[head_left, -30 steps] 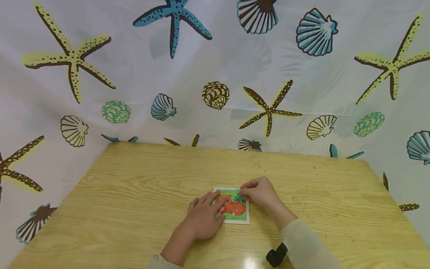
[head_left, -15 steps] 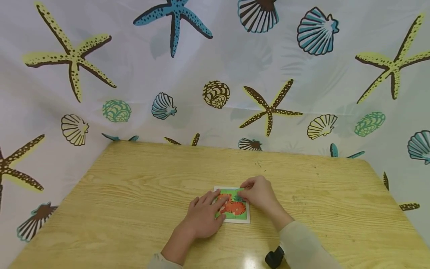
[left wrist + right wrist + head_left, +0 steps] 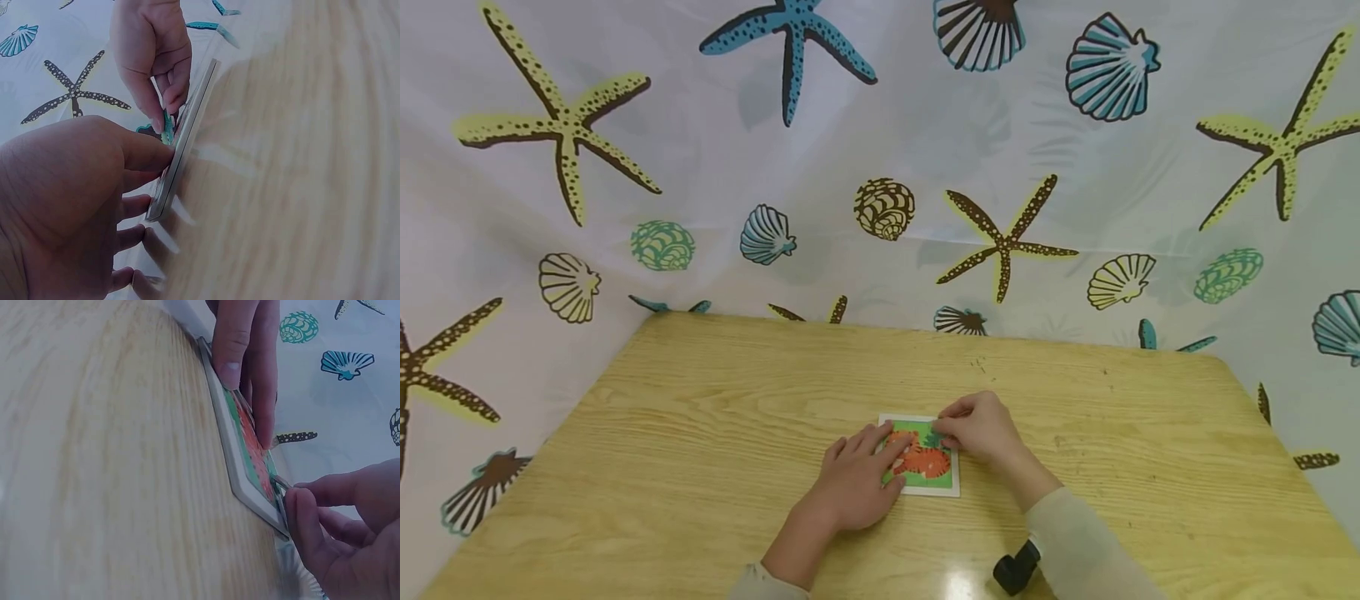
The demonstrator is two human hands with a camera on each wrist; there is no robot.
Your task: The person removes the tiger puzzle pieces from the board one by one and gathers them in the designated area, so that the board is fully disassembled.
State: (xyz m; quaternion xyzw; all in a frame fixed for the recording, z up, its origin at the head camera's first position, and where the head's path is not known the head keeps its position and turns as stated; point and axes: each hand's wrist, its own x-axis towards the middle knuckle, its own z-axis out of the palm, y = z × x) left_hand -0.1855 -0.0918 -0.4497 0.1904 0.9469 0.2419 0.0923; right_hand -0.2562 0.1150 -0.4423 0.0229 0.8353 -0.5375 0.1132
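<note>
A small jigsaw puzzle point(image 3: 928, 463), showing an orange striped tiger on green in a white frame, lies flat on the wooden table. My left hand point(image 3: 856, 487) rests across its left side, fingers spread and fairly straight, with the tips on the picture. At the far right corner, my right hand point(image 3: 983, 429) pinches a thin puzzle piece point(image 3: 167, 128) between thumb and fingertips. The right wrist view shows this piece point(image 3: 280, 482) tilted up at the puzzle's edge, partly covered by the fingers.
The wooden table point(image 3: 700, 417) extends around the puzzle on every side. A white curtain point(image 3: 820, 167) printed with starfish and shells hangs behind it and along both sides. A black device point(image 3: 1017, 569) sits at my right wrist near the sleeve.
My right hand has shifted slightly left over the corner and then back right, still pinching the puzzle piece. My left hand has stayed in place on the puzzle.
</note>
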